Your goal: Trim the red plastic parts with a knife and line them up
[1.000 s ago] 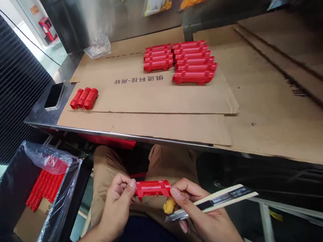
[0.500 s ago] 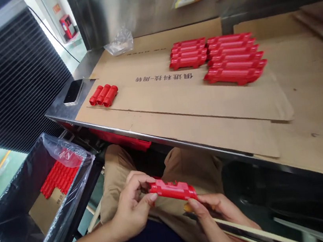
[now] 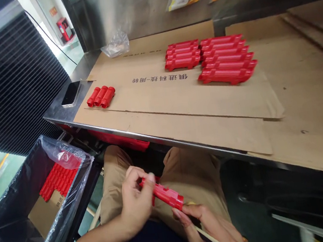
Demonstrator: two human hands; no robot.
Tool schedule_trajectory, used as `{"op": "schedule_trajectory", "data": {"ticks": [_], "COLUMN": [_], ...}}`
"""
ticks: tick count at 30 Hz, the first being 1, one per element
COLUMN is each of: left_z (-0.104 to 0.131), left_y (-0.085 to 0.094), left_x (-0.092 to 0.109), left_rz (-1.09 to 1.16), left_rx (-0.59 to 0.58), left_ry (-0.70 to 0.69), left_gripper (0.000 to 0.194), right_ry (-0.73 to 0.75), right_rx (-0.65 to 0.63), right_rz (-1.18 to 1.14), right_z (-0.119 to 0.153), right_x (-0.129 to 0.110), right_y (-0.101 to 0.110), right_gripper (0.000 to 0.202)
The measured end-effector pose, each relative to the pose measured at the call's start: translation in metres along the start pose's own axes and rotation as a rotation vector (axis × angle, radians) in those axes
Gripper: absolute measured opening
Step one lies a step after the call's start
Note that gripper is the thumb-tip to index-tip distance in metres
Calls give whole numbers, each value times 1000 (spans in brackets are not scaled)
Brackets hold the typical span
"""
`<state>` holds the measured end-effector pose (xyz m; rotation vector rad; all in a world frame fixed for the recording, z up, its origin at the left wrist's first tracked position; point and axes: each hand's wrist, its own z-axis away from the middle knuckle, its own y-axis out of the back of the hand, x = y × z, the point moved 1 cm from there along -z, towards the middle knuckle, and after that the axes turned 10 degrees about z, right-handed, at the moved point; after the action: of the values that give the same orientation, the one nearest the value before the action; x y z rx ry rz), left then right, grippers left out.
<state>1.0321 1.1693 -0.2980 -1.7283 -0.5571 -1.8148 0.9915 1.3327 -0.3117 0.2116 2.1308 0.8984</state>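
Low over my lap I hold a red plastic tube [image 3: 167, 195], tilted down to the right, with flats and notches along its upper side. My left hand [image 3: 137, 197] is closed around its upper-left end, thumb on top, hiding that end. At the open lower-right end, the fingertips of my right hand [image 3: 203, 224] are pinched together against the rim. A slim cream-coloured strip with a dark edge [image 3: 214, 241] runs along my right palm; I cannot make out what it is. A small yellow patch shows behind the right fingers.
On the cardboard-covered bench [image 3: 207, 107] lie three short red tubes [image 3: 101, 97] and rows of longer red parts [image 3: 226, 61]. A phone [image 3: 71, 94] and a clear plastic bag [image 3: 115, 43] lie nearby. At left stands a plastic-lined bin [image 3: 6, 220] containing red parts [image 3: 60, 178].
The tube has swung steeper, its right end moving down and left. My left thumb has slid up over its end, and my right hand has moved left and down with the tube.
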Motion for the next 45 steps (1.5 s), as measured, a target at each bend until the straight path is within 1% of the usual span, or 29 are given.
{"op": "schedule_trajectory", "data": {"ticks": [2,5,7,9,11,12,15,17,18,20,21,23,24,25,26,28,30,31,34,36,37,39,42,45], "left_z": [-2,1,6,10,11,11,9,7,6,5,5,3,3,2,2,1,0,-1,-3,-3,-3,-2,0,1], "left_y": [3,2,-2,-6,-7,-7,-1,3,5,8,9,10,10,10,10,10,11,12,13,13,13,11,9,9], "left_x": [-2,-6,-6,-4,-2,-1,-1,0,0,1,2,4,4,4,5,5,5,4,1,0,1,3,7,8], "left_rz": [94,353,518,617,668,680,681,685,691,704,706,702,699,697,697,703,720,732,772,792,798,797,777,754], "left_rx": [23,64,45,26,32,28,-28,-69,-83,-96,-95,-79,-67,-58,-54,-59,-66,-64,-25,-3,-1,-18,-56,-76], "left_ry": [72,251,391,476,468,443,380,373,383,426,453,485,483,472,457,428,430,451,570,616,604,523,385,339], "left_gripper": [42,42,43,44,43,44,55,61,65,74,77,78,74,69,64,56,54,53,53,54,53,52,52,52], "right_ry": [79,159,159,118,48,-21,-333,-490,-524,-479,-403,-164,-43,55,130,208,204,177,76,76,85,85,47,15], "right_rx": [2,5,-1,-5,-30,-64,-188,-204,-184,-109,-65,0,16,14,-14,-101,-146,-143,-71,-42,-27,-3,-24,-59], "right_rz": [-12,-34,-53,-83,-105,-128,-280,-363,-375,-305,-250,-119,-56,-9,9,-2,-57,-81,-97,-95,-95,-97,-113,-149], "right_z": [-4,-10,-12,-14,-14,-15,-16,-19,-20,-24,-25,-25,-23,-21,-18,-13,-11,-11,-15,-19,-21,-24,-27,-28], "right_x": [1,1,1,0,-2,-3,-1,6,11,20,24,28,27,26,25,21,17,15,11,10,9,10,11,9], "right_y": [3,5,4,2,-1,-2,-4,-2,0,9,15,26,32,36,39,42,43,42,38,35,34,31,26,23], "right_gripper": [10,16,15,11,10,14,35,44,45,38,31,11,13,23,33,43,42,38,28,26,26,24,21,18]}}
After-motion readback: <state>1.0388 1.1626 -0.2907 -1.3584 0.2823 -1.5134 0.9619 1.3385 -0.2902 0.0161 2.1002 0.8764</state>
